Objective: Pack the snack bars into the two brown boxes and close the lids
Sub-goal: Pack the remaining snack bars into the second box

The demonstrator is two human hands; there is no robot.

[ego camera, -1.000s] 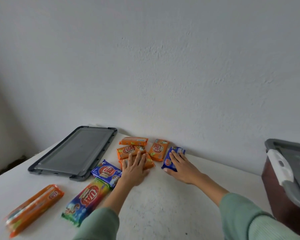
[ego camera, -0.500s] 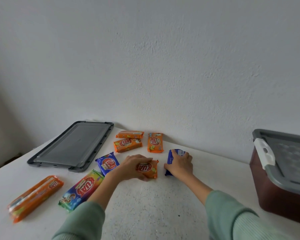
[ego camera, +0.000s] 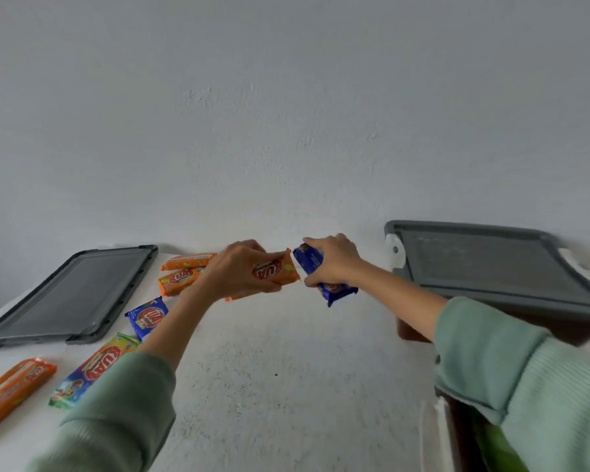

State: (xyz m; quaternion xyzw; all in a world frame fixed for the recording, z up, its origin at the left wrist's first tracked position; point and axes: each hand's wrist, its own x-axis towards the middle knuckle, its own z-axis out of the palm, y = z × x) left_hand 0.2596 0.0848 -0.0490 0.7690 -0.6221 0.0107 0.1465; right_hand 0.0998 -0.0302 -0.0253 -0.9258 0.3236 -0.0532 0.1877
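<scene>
Foil wrap looks light, slick, crushable; hold mid-length, gently | your left hand (ego camera: 237,272) grips orange bar (ego camera: 277,272) | your right hand (ego camera: 334,264) grips blue bar (ego camera: 336,290)

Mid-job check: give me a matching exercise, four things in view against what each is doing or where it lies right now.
Column one:
1. left hand
2. right hand
3. loose grey lid
4. long orange pack

Column two:
A. grips the blue snack bar
B. lies on the table at the near left, closest to the person
C. grips an orange snack bar
D. lies flat on the table at the left, farther back

Pairs: 1-C, 2-A, 3-D, 4-B.
</scene>
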